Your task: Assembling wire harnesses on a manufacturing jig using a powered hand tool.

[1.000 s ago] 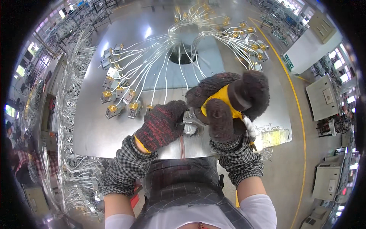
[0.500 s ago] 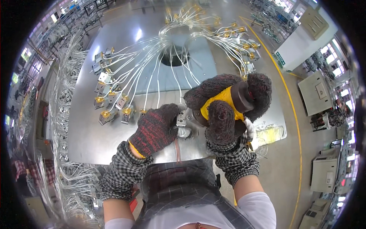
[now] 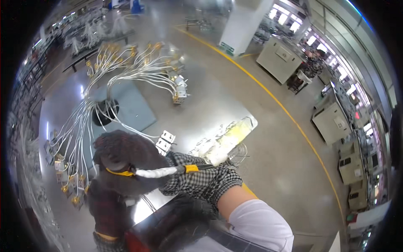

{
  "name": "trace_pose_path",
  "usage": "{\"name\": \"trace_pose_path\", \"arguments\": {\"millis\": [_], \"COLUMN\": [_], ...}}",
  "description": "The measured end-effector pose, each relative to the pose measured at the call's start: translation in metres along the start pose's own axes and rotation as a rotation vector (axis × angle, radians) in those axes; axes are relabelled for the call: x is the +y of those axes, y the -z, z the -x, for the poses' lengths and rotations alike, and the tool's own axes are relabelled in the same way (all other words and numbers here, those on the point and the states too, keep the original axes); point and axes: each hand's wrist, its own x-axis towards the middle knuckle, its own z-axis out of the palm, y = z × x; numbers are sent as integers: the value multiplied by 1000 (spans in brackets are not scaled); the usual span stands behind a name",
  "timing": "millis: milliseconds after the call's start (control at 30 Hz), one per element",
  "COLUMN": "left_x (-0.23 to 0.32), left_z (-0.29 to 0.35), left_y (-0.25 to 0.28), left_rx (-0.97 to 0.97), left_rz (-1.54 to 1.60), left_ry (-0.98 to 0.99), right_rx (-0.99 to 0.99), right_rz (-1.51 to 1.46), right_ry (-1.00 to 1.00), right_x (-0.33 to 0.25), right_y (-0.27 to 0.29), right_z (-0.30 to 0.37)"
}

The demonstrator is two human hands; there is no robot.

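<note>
My right hand (image 3: 130, 157), in a dark knitted glove, is closed around a yellow-and-black power screwdriver, now mostly hidden by the glove. A white-wrapped cord (image 3: 157, 172) with yellow tape runs from it along my checked sleeve. Close below is my left hand (image 3: 107, 208), in a dark red-and-black glove; its fingers are covered by the right hand and blurred. Beyond the right hand, small metal box-shaped parts (image 3: 164, 143) lie in a row on the shiny metal table (image 3: 201, 109). White wires (image 3: 94, 94) fan out around a dark round hole (image 3: 105, 112).
More wired metal parts with yellow ends (image 3: 76, 197) line the table's left side. A yellowish transparent sheet (image 3: 233, 136) covers its right corner. Beyond are a yellow floor line (image 3: 268, 92), a white pillar (image 3: 243, 27) and grey cabinets (image 3: 279, 59).
The view has swung to the right, so the table and hands appear farther left. My right hand has turned with the power screwdriver, and the cord now shows; the left hand's fingers have become hidden.
</note>
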Motion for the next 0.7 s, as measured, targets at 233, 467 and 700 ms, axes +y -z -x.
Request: {"name": "trace_pose_path", "arguments": {"millis": [233,467,700], "left_x": [-34,-13,-32], "left_z": [18,11,30], "left_y": [-18,-8,-12], "left_rx": [-132,-99,-214], "left_rz": [-105,82,-188], "left_ry": [-17,158,92], "right_rx": [353,58,-146], "right_rz": [-524,-712,-302], "right_ry": [-127,-383,-377], "right_x": [39,22,-18], "right_y": [-70,-28,11], "right_z": [31,13,-5]}}
